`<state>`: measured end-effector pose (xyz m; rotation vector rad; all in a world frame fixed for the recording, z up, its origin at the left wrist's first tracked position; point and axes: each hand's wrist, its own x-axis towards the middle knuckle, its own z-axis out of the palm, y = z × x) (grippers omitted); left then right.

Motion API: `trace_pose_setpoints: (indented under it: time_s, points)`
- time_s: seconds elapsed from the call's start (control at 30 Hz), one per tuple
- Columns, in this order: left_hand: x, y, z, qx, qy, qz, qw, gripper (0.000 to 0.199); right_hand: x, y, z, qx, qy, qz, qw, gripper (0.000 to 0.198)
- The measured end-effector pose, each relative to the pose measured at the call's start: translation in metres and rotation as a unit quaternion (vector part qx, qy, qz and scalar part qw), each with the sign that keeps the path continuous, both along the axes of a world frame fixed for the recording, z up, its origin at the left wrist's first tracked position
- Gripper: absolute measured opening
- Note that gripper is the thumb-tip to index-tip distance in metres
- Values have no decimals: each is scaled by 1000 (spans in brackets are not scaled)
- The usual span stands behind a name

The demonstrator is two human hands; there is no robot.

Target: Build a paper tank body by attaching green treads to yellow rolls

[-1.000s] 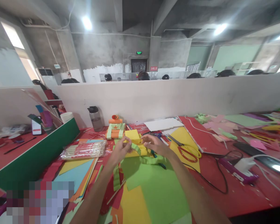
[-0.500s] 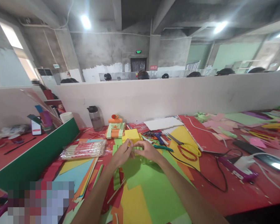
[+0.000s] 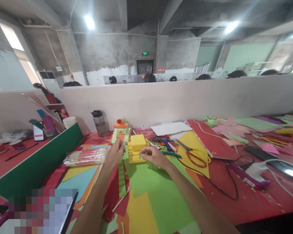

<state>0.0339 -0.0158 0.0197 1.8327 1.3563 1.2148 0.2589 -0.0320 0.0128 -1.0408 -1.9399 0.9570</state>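
My left hand (image 3: pixel 116 152) is above the green paper strip (image 3: pixel 122 178), just in front of the orange-and-green paper model (image 3: pixel 121 131). Its fingers are curled together, and what they pinch, if anything, is hidden. My right hand (image 3: pixel 153 155) is at the right side of a stepped yellow paper block (image 3: pixel 138 142). Thumb and forefinger come close together there; anything between them is too small to name. The yellow block stands at the far end of a large green paper sheet (image 3: pixel 161 191).
Right of my hands lie scissors (image 3: pixel 195 154), green-handled pliers (image 3: pixel 171 154) and a blue glue gun (image 3: pixel 166 144). A purple power strip (image 3: pixel 250 177) trails cables. A plastic-wrapped bundle of sticks (image 3: pixel 88 156) lies left. A water bottle (image 3: pixel 99 123) stands by the white partition (image 3: pixel 173 102).
My hands were together in front of the yellow block. The left has moved away to the left, while the right has stayed nearly in place, so more of the block shows.
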Motion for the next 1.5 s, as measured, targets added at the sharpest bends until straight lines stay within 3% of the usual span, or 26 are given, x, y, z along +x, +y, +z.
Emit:
trace_pose_setpoints:
  time_s: [0.27,0.57,0.87,1.17,1.33,1.4,1.5]
  points:
    - [15,-14,12,-4,133,-165,977,24,-2,-1,-3,-26,23,8,999,25]
    - [23,-17,8,12,216,-183,959,23,-2,-5,1,-45,31,18,998,23]
    - [23,-16,3,18,233,-198,952,22,-3,-3,-4,-44,33,21,998,24]
    - [22,-15,0,16,270,-165,948,20,-3,-4,-2,-45,23,25,998,26]
    - [21,-16,5,11,240,-166,957,20,-3,-2,-5,-38,25,22,999,25]
    - [17,-15,10,20,211,-131,969,23,-2,0,-6,-29,21,12,999,23]
    - [2,-10,15,48,196,13,979,27,-2,0,-6,-5,2,2,1000,21]
